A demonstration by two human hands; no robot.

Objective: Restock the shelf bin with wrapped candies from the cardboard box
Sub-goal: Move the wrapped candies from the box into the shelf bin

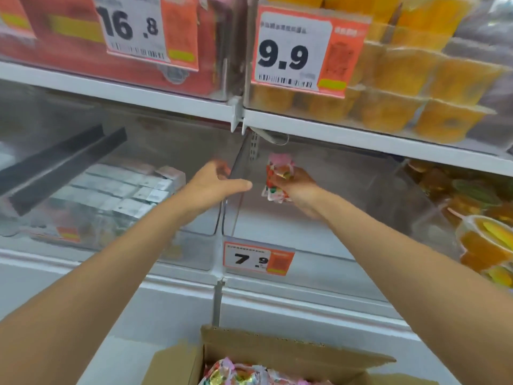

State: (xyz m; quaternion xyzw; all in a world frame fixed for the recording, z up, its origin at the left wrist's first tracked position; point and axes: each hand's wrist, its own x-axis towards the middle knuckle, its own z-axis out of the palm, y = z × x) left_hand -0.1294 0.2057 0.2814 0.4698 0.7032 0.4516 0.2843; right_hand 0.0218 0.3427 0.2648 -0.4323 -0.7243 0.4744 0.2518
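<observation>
My right hand (298,191) grips a bunch of wrapped candies (277,176), pink, red and white, held up inside the clear shelf bin (319,262) that carries the 7.9 price tag (258,258). My left hand (216,180) holds the top of the clear divider wall (238,168) at that bin's left side, thumb pointing right. The bin's floor looks bare below the candies. At the bottom edge the open cardboard box (277,348) shows more wrapped candies (244,375) inside.
A clear bin with white boxed goods (125,190) sits to the left, under a raised dark-edged lid (61,165). Orange jelly cups (483,237) fill the bin at the right. The shelf above (361,134) holds red packs and orange cups behind 16.8 and 9.9 tags.
</observation>
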